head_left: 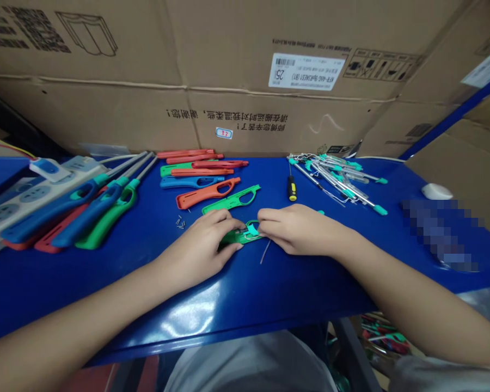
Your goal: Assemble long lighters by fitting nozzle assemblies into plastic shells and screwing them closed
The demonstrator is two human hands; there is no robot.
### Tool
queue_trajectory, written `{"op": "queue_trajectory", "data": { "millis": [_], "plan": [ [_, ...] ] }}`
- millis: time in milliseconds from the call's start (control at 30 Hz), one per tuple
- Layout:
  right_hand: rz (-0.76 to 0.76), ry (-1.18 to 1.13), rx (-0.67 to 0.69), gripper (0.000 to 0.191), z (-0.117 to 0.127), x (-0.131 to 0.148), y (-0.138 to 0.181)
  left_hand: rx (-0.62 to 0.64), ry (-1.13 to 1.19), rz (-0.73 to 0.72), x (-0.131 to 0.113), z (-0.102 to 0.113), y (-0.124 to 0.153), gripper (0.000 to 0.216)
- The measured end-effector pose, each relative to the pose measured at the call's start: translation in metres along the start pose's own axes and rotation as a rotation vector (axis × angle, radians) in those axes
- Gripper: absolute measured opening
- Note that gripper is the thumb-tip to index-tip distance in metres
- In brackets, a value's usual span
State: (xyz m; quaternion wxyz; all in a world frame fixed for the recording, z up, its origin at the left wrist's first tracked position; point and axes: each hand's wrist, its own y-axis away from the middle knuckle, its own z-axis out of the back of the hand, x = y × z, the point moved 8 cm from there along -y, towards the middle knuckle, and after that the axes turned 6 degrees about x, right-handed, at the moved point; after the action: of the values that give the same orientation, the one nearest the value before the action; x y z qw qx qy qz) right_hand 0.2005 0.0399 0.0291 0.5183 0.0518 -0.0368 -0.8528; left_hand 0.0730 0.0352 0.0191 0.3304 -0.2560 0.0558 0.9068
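Observation:
A green lighter casing half (231,237) lies between my hands, with a teal trigger part (252,230) and thin wires seated in it. My left hand (204,242) grips the casing's left end, fingers and thumb closed round it. At the casing's right side my right hand (292,228) is pinched at the teal part and wires; what exactly sits between its fingertips is hidden. A thin clear tube or wire (265,252) sticks out below the right fingers. Just beyond are a loose green casing half (232,200) and an orange casing half (206,193). Small screws (180,222) lie left of my left hand.
Finished-looking lighters (106,215) rest by a white power strip (35,193) at left. A yellow-black screwdriver (291,188) and a pile of metal lighter rods (338,177) lie behind my right hand. A cardboard wall (228,65) closes the blue table's (155,316) back.

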Motion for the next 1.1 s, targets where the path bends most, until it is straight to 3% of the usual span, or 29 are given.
{"op": "queue_trajectory", "data": {
  "millis": [267,467,633,800,933,1100],
  "plan": [
    [0.008,0.091,0.1,0.021,0.001,0.011,-0.002,-0.006,-0.151,-0.031,-0.01,0.001,0.003,0.025],
    [-0.03,0.0,-0.019,0.034,0.013,0.008,0.003,0.051,-0.382,-0.084,-0.02,-0.01,0.008,0.043],
    [-0.199,-0.045,-0.256,0.036,0.035,-0.033,0.022,0.083,-0.48,-0.116,-0.02,-0.016,0.012,0.048],
    [-0.493,0.001,-0.37,0.035,0.051,-0.084,0.052,0.097,-0.495,-0.107,-0.019,-0.016,0.012,0.053],
    [-0.777,0.01,-0.325,0.033,0.053,-0.125,0.08,0.122,-0.576,-0.098,-0.02,-0.019,0.013,0.064],
    [-0.99,-0.077,-0.166,0.028,0.034,-0.17,0.116,0.102,-0.591,-0.112,-0.02,-0.022,0.012,0.065]
  ]
}}
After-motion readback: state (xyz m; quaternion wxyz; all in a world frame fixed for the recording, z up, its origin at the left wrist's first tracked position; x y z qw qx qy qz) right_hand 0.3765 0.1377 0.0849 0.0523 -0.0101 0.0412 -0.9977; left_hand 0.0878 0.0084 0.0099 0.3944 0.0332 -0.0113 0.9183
